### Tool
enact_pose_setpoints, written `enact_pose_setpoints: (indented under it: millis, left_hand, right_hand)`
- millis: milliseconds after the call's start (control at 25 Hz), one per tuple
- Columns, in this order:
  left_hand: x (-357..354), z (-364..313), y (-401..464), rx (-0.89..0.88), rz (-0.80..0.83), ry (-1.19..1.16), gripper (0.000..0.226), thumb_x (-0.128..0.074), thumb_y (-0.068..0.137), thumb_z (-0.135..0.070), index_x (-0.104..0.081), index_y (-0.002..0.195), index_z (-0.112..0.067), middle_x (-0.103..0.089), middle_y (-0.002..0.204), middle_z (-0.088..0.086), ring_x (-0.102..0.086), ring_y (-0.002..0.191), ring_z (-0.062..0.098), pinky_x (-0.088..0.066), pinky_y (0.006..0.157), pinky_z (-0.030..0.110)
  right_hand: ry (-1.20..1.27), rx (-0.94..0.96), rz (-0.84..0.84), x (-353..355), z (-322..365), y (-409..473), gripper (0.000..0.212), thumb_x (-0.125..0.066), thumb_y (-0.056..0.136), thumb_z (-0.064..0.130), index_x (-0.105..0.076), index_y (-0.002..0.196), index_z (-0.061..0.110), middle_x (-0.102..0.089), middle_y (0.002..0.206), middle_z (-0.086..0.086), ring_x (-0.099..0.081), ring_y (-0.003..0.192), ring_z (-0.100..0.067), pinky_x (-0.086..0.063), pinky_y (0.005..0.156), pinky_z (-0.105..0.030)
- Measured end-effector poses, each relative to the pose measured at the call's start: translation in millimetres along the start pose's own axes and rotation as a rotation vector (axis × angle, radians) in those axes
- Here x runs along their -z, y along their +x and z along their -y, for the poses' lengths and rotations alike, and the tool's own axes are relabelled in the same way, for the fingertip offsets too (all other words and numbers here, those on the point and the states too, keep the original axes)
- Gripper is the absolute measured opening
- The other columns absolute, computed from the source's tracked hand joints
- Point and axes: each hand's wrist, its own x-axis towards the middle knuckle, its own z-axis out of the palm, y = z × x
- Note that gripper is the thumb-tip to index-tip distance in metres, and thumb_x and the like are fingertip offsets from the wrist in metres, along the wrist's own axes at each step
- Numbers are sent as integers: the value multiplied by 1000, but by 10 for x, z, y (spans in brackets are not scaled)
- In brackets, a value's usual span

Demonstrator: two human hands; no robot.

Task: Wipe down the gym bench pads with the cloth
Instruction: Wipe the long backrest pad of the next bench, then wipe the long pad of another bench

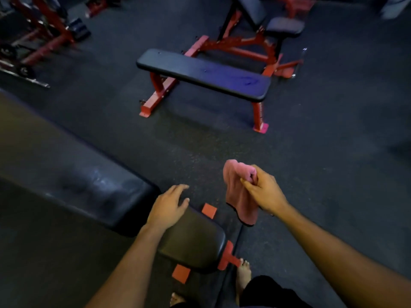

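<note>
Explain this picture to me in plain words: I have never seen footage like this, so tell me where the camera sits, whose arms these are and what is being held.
The single camera is worn on a person's head, looking down at their own arms in a gym. The right hand grips a pink cloth that hangs above the dark floor. The left hand is open, over the near bench's small seat pad, beside its long back pad. Farther off stands a red-framed flat bench.

Dim, soft-focused picture; bluish sheen on flat bench pad (203,74); edges bowed.
</note>
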Motion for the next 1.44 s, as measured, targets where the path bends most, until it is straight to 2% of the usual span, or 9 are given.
enact_pose_setpoints:
  millis: [120,200,480,640,760,960,1160,1320,1440]
  left_hand:
    - [-29,-390,171,-89,23,-7,41,-58,104,-34,-52,145,-28,-55,143,-7,-59,127,15,-48,105,37]
    - [-42,-533,247,-136,41,-7,40,-58,104,-35,-53,143,-29,-57,141,-9,-59,126,13,-49,102,35]
    - [-125,-762,223,-288,146,-29,37,-58,104,-38,-53,140,-32,-58,137,-11,-59,123,11,-51,98,37]
    - [-285,-989,106,-353,198,-69,35,-59,103,-37,-56,138,-32,-59,136,-11,-59,124,10,-50,96,35]
    - [-523,-1311,-69,-391,205,-3,37,-57,104,-37,-55,140,-30,-59,138,-10,-58,126,13,-44,101,34]
    - [-838,-1829,99,-317,216,66,38,-57,103,-38,-54,140,-29,-59,138,-6,-58,127,18,-44,105,39]
    - [-1272,-2669,203,-272,297,25,40,-58,103,-41,-51,142,-33,-56,140,-10,-57,127,12,-49,104,40]
    - [-1312,-3145,449,-200,193,-106,44,-59,103,-41,-46,145,-37,-55,140,-12,-56,125,8,-50,104,41]
    - [-1187,-3293,733,-189,102,-242,45,-61,101,-44,-47,143,-38,-57,138,-12,-59,121,4,-52,103,44]
  right_hand:
    - [-44,-83,-107,426,-143,-199,17,-64,90,18,-63,105,28,-71,93,4,-68,85,-13,-57,73,-38]
    - [-52,-123,-159,611,-209,-354,19,-64,89,17,-63,103,30,-70,91,7,-69,83,-12,-58,68,-35]
    - [-93,-188,-369,822,-282,-1074,21,-66,92,17,-58,85,36,-63,99,7,-62,91,-11,-52,78,-32]
    - [-24,-237,-488,814,-391,-1470,18,-66,93,18,-61,93,35,-67,96,15,-62,88,3,-45,66,-11]
    - [17,-275,-533,921,-608,-1692,21,-70,91,18,-61,99,35,-67,92,17,-63,87,3,-43,65,-9]
    - [145,-324,-541,1252,-1202,-1738,20,-70,90,16,-62,95,33,-68,87,12,-66,84,-8,-47,67,-25]
    - [293,-301,-512,1746,-1676,-1547,46,-62,93,7,-52,122,41,-67,111,11,-64,98,-10,-49,85,-31]
    - [325,-254,-433,2015,-1719,-1135,40,-56,98,6,-59,116,41,-64,124,7,-59,114,-10,-45,96,-29]
    - [366,-239,-417,2195,-1491,-663,30,-60,97,10,-62,114,36,-67,116,9,-63,107,-10,-49,87,-26]
